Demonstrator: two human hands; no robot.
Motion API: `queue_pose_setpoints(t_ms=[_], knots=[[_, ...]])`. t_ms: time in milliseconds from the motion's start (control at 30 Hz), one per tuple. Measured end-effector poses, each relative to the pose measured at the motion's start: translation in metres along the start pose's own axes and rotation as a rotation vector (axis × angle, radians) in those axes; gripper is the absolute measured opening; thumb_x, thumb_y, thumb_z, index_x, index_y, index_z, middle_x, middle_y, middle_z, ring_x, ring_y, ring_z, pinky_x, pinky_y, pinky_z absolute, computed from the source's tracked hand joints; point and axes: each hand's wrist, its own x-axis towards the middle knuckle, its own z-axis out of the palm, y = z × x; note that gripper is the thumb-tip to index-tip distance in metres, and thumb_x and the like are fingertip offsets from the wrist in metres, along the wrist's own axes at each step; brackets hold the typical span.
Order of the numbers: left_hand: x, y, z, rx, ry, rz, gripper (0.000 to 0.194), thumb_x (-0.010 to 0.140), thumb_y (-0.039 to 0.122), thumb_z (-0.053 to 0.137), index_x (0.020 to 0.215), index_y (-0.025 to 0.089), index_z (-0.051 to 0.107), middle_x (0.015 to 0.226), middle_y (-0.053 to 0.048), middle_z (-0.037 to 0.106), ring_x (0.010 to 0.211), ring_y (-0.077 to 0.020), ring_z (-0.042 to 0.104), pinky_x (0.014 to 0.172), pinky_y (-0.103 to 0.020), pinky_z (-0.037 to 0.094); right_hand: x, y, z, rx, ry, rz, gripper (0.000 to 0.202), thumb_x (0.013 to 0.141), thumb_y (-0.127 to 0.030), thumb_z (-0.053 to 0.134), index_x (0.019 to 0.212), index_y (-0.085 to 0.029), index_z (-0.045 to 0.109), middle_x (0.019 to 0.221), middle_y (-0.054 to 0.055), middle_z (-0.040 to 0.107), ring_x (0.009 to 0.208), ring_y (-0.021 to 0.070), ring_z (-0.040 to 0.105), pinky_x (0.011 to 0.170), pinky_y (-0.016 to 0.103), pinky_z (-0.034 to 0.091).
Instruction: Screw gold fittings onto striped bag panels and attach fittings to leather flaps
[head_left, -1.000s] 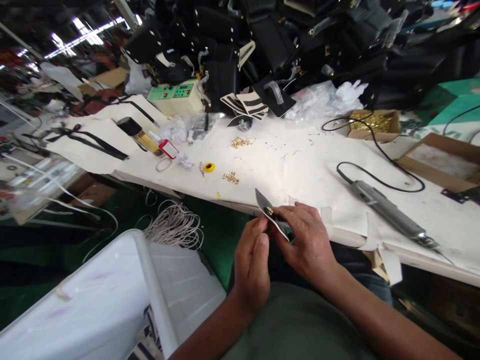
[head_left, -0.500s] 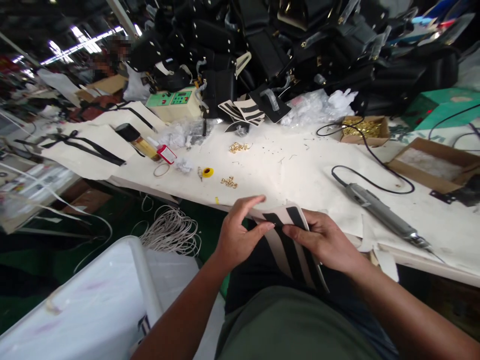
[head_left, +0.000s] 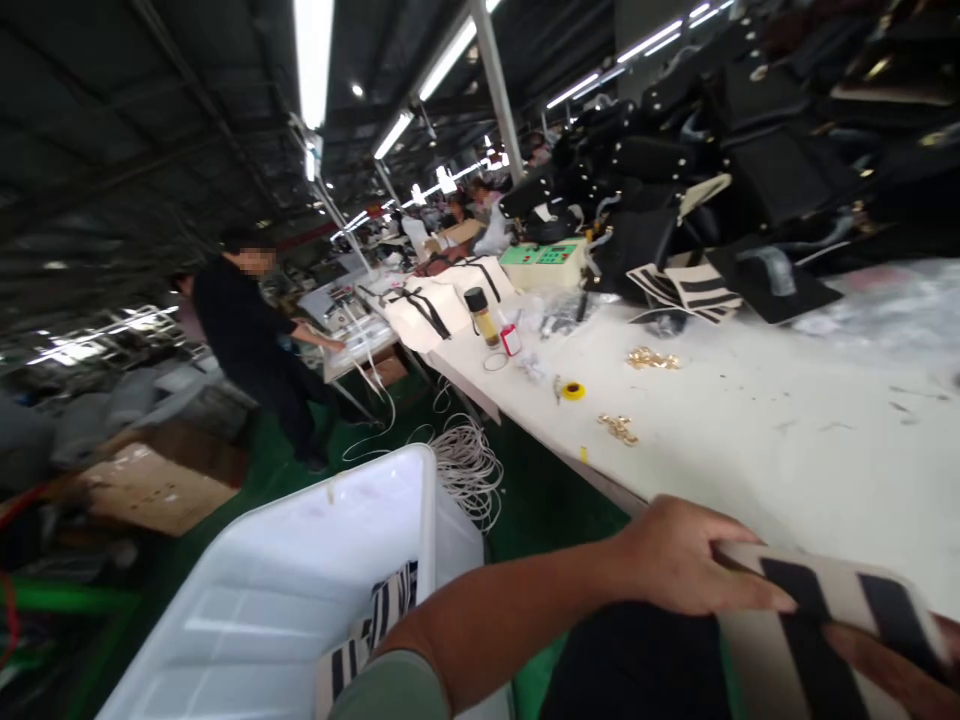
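Observation:
A black-and-beige striped piece (head_left: 810, 640) is held between both hands at the lower right, over the lap. My left hand (head_left: 690, 555) pinches its near left corner, thumb on top. On its right side lies my right hand (head_left: 892, 660), partly cut off by the frame edge, its thumb pressed on the stripes. More striped pieces (head_left: 394, 605) lie inside a white plastic bin (head_left: 262, 560) to the left of my left arm. Two small piles of gold-coloured metal parts (head_left: 652, 358) rest on the white table (head_left: 720, 440).
On the table stand a yellow tape roll (head_left: 573, 391), a bottle (head_left: 481, 316), a red-edged tag (head_left: 510, 340) and a green-and-cream machine (head_left: 544, 264). Black bags (head_left: 780, 170) are heaped behind. Coiled cord (head_left: 469, 470) lies on the floor. A person in black (head_left: 247, 330) stands further left.
The view has swung left, bringing the bin's inside and the person in black into sight. My left hand, formerly with raised fingers beside the piece, now grips its corner.

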Motion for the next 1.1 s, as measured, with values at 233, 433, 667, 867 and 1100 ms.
queue_pose_setpoints(t_ms=[233, 433, 667, 867, 1100], knots=[[0.037, -0.018, -0.004, -0.021, -0.017, -0.215, 0.057, 0.048, 0.056, 0.095, 0.09, 0.022, 0.079, 0.097, 0.003, 0.075, 0.113, -0.0267, 0.068, 0.107, -0.028, 0.049, 0.018, 0.022, 0.084, 0.031, 0.151, -0.15, 0.044, 0.08, -0.058, 0.072, 0.117, -0.036, 0.081, 0.099, 0.01, 0.08, 0.117, 0.0443, 0.069, 0.067, 0.055, 0.067], [0.079, -0.023, -0.009, -0.283, -0.086, -0.363, 0.056, 0.032, 0.035, 0.101, 0.081, 0.021, 0.077, 0.091, 0.002, 0.074, 0.094, -0.0232, 0.07, 0.096, -0.033, 0.057, 0.042, 0.01, 0.024, 0.029, -0.078, 0.267, 0.021, 0.08, -0.051, 0.075, 0.085, -0.032, 0.084, 0.067, 0.007, 0.075, 0.069, 0.0406, 0.077, 0.049, 0.049, 0.062], [0.114, -0.008, -0.001, -0.147, -0.388, -0.487, 0.03, 0.051, 0.027, 0.09, 0.072, 0.017, 0.072, 0.07, 0.0, 0.07, 0.063, -0.0156, 0.066, 0.059, -0.027, 0.055, 0.033, -0.027, -0.058, 0.117, -0.295, 0.829, 0.032, 0.086, -0.048, 0.074, 0.094, -0.017, 0.082, 0.087, 0.014, 0.08, 0.081, 0.0314, 0.079, 0.072, 0.038, 0.063], [0.161, -0.015, 0.015, 0.14, -0.543, -0.388, 0.019, 0.054, 0.02, 0.084, 0.066, 0.017, 0.069, 0.065, 0.003, 0.067, 0.06, -0.0137, 0.061, 0.055, -0.023, 0.047, 0.035, 0.006, -0.055, -0.019, 0.017, 0.962, 0.017, 0.076, -0.03, 0.074, 0.079, -0.013, 0.076, 0.069, 0.006, 0.074, 0.058, 0.0169, 0.066, 0.049, 0.023, 0.046], [0.172, -0.016, 0.024, 0.349, -0.592, -0.326, 0.017, 0.058, 0.024, 0.082, 0.071, 0.017, 0.071, 0.064, 0.004, 0.064, 0.064, -0.0156, 0.06, 0.061, -0.025, 0.047, 0.045, 0.012, -0.061, -0.246, -0.043, 0.974, 0.011, 0.074, -0.023, 0.072, 0.068, -0.014, 0.072, 0.062, 0.006, 0.07, 0.052, 0.019, 0.064, 0.044, 0.026, 0.048]])
